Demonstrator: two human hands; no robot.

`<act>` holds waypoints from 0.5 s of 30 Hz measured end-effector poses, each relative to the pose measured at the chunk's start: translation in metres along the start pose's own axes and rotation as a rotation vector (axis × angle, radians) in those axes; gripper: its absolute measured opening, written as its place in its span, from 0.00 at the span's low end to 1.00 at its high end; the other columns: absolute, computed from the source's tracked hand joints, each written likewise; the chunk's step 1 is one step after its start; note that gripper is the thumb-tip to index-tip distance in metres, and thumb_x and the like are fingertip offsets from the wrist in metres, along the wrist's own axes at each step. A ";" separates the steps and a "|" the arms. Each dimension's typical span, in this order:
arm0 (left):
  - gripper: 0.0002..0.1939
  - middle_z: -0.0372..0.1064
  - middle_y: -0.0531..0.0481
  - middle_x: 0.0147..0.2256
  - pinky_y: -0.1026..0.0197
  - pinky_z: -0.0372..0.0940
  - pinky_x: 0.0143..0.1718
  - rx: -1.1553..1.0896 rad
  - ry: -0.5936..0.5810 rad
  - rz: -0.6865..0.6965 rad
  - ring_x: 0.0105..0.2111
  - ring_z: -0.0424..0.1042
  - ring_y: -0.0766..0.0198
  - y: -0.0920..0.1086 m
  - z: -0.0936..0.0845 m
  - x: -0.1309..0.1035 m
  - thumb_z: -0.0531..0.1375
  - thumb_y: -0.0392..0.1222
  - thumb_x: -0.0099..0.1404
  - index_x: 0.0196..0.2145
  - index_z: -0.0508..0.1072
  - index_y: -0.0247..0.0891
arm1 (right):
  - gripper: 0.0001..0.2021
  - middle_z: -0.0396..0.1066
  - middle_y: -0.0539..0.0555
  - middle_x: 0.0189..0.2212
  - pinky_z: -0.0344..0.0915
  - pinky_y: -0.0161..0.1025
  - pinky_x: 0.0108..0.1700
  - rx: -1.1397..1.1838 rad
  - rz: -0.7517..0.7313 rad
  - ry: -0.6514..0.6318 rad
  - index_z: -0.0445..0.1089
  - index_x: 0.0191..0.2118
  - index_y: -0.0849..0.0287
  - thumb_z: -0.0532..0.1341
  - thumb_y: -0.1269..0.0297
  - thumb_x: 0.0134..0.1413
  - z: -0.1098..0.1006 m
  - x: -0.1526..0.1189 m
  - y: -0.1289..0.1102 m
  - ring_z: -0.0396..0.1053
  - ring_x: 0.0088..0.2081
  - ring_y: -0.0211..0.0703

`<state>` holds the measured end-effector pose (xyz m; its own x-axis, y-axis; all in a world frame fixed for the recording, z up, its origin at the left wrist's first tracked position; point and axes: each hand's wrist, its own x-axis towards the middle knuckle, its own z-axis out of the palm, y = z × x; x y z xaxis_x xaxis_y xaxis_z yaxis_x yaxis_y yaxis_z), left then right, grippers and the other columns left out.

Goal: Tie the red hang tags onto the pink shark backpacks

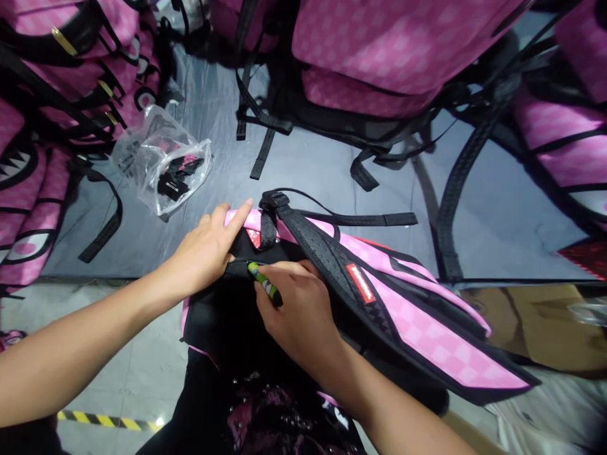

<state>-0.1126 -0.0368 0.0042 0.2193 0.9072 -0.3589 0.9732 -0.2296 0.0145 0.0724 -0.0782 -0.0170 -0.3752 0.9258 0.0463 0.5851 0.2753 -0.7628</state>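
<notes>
Gripping the pink backpack [436, 325] by the near edge of the table [313, 161] with our left hand [211, 245], we should steady the green tool [263, 282] gripped in our right hand [303, 306].

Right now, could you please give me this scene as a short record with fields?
Left hand: on the left end of the bag; firmness of grip unclear
Right hand: closed around the green tool
Green tool: small, patterned; exact kind unclear
Bag: pink-and-black, checkered, at the table's near edge
Red label: on the bag's black strap
Table: grey surface
Clear plastic bag: beyond the left hand, small dark pieces inside
Other pink bags: along the far side
</notes>
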 end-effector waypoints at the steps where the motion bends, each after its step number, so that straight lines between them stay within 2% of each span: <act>1: 0.53 0.45 0.36 0.64 0.48 0.65 0.48 0.001 -0.003 -0.004 0.56 0.61 0.44 0.000 0.000 0.000 0.60 0.33 0.59 0.68 0.27 0.52 | 0.08 0.77 0.53 0.33 0.60 0.43 0.46 0.016 -0.011 -0.003 0.76 0.39 0.58 0.60 0.70 0.56 0.001 0.000 0.001 0.73 0.38 0.45; 4: 0.53 0.44 0.36 0.64 0.48 0.66 0.47 -0.010 -0.015 -0.016 0.57 0.60 0.43 0.001 -0.001 0.000 0.59 0.33 0.59 0.68 0.27 0.52 | 0.07 0.77 0.51 0.32 0.60 0.41 0.45 0.064 -0.025 -0.022 0.76 0.38 0.57 0.61 0.70 0.55 0.002 -0.001 0.003 0.73 0.36 0.43; 7: 0.53 0.44 0.37 0.64 0.47 0.65 0.48 -0.011 -0.029 -0.019 0.57 0.59 0.43 0.002 -0.002 0.000 0.59 0.33 0.59 0.68 0.26 0.52 | 0.07 0.77 0.53 0.33 0.60 0.42 0.46 0.048 0.004 0.038 0.76 0.39 0.59 0.61 0.70 0.55 0.004 -0.002 0.002 0.73 0.37 0.44; 11: 0.53 0.45 0.37 0.64 0.48 0.65 0.48 -0.002 -0.022 -0.021 0.56 0.60 0.43 0.002 -0.002 0.000 0.60 0.33 0.59 0.68 0.27 0.51 | 0.06 0.78 0.52 0.32 0.60 0.42 0.45 0.060 0.007 0.000 0.76 0.37 0.58 0.61 0.69 0.55 0.004 -0.001 0.001 0.73 0.36 0.44; 13: 0.53 0.45 0.37 0.64 0.48 0.66 0.48 -0.002 -0.020 -0.017 0.56 0.60 0.44 0.002 -0.002 0.000 0.60 0.33 0.59 0.68 0.27 0.51 | 0.07 0.78 0.53 0.34 0.59 0.42 0.46 0.072 0.021 0.029 0.76 0.39 0.58 0.61 0.70 0.55 0.005 0.000 0.002 0.74 0.38 0.44; 15: 0.53 0.45 0.37 0.64 0.48 0.66 0.48 0.000 -0.019 -0.015 0.56 0.60 0.44 0.002 -0.002 0.000 0.59 0.32 0.59 0.68 0.28 0.50 | 0.07 0.78 0.51 0.36 0.59 0.41 0.47 0.137 0.002 -0.006 0.75 0.40 0.56 0.62 0.70 0.55 0.007 0.004 0.003 0.73 0.40 0.42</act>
<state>-0.1105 -0.0366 0.0065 0.2036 0.9038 -0.3765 0.9763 -0.2161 0.0091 0.0676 -0.0759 -0.0240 -0.3791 0.9245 0.0414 0.4823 0.2355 -0.8438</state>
